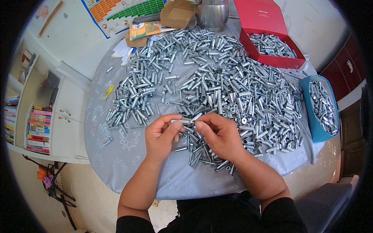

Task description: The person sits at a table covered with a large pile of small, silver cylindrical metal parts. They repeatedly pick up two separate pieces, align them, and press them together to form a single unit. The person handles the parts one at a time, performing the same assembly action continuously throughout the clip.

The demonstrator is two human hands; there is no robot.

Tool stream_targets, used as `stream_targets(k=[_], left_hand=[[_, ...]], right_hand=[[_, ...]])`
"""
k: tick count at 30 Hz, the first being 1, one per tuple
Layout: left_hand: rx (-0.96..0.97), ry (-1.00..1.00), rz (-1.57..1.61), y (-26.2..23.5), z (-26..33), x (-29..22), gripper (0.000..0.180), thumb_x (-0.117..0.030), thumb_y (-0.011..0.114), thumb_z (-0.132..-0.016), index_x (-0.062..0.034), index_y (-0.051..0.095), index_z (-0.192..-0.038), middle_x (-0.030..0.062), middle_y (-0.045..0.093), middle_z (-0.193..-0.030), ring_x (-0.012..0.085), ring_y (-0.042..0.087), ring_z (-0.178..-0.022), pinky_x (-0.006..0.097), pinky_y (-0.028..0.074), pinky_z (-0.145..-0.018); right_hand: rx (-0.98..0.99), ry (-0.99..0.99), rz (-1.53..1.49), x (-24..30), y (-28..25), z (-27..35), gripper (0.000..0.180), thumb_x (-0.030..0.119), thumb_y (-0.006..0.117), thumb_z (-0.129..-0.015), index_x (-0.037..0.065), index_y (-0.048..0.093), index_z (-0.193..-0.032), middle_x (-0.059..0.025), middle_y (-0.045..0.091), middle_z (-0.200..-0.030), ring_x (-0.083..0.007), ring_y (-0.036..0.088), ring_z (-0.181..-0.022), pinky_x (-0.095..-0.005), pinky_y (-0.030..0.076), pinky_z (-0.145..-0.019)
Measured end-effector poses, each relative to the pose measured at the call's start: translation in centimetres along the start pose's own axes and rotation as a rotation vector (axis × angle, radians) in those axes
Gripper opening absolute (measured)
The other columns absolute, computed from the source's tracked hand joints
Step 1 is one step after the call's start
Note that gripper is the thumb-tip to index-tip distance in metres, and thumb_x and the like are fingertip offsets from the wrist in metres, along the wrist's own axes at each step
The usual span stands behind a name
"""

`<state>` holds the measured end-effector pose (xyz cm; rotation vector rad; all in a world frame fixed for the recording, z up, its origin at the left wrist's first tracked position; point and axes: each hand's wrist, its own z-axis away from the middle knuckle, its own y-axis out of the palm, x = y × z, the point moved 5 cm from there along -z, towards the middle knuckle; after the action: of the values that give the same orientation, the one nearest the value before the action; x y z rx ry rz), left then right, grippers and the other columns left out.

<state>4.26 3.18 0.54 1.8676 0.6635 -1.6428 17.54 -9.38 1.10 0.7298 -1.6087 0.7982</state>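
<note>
My left hand [162, 136] pinches a shiny metal sleeve [181, 121], held level above the table between thumb and fingers. From the other side, my right hand [218, 135] is closed at the sleeve's right end, thumb and forefinger on a small metal part [197, 117] whose exact kind I cannot make out. Fingers partly hide where the two pieces meet. Around and beyond both hands spreads a large heap of loose metal sleeves and bolts [233, 95]. A smaller pile of bolts with sleeves [136, 97] lies to the left.
A red box [276, 61] with a raised lid and a blue bin [314, 130] hold more metal pieces at the right. Behind the heap stand a metal pot [212, 15] and an open cardboard box [176, 14]. A yellow tool [108, 91] lies on the grey tablecloth [116, 163].
</note>
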Motion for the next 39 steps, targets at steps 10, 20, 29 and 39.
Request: stream_targets(k=[10, 20, 29, 39], left_hand=[[0.24, 0.058, 0.088, 0.9, 0.2, 0.0, 0.028, -0.009, 0.058, -0.096, 0.0045, 0.062, -0.12, 0.0119, 0.071, -0.096, 0.01, 0.061, -0.071, 0.022, 0.05, -0.065], [0.157, -0.08, 0.143, 0.5, 0.2, 0.7, 0.026, -0.015, 0.055, -0.099, 0.0053, 0.064, -0.111, 0.0131, 0.07, -0.085, 0.0144, 0.065, -0.065, 0.024, 0.052, -0.059], [0.147, -0.068, 0.139, 0.5, 0.0, 0.7, 0.027, -0.018, 0.054, -0.1, 0.0055, 0.064, -0.109, 0.0111, 0.068, -0.081, 0.013, 0.062, -0.062, 0.023, 0.05, -0.057], [0.137, -0.085, 0.124, 0.5, 0.0, 0.9, 0.027, -0.019, 0.055, -0.099, 0.0046, 0.065, -0.108, 0.0095, 0.068, -0.079, 0.012, 0.061, -0.061, 0.023, 0.05, -0.057]], right_hand=[[0.064, 0.008, 0.057, 1.1, -0.2, -0.1, 0.02, 0.021, 0.064, -0.094, 0.001, 0.067, -0.09, -0.0046, 0.059, -0.066, -0.0107, 0.052, -0.057, -0.0276, 0.042, -0.053], [0.033, -0.203, 0.023, 2.0, -0.3, 0.0, 0.013, 0.009, 0.066, -0.091, 0.001, 0.066, -0.101, -0.0049, 0.061, -0.077, -0.0085, 0.054, -0.064, -0.0253, 0.044, -0.058], [0.028, -0.164, -0.015, 1.0, -0.4, -0.2, 0.023, 0.0, 0.069, -0.086, 0.001, 0.065, -0.108, -0.0019, 0.06, -0.098, -0.0017, 0.05, -0.063, -0.018, 0.04, -0.054], [-0.001, -0.135, 0.004, 1.5, -0.5, -0.2, 0.023, 0.008, 0.07, -0.086, 0.003, 0.066, -0.108, -0.0068, 0.065, -0.087, -0.0112, 0.058, -0.063, -0.0225, 0.046, -0.057]])
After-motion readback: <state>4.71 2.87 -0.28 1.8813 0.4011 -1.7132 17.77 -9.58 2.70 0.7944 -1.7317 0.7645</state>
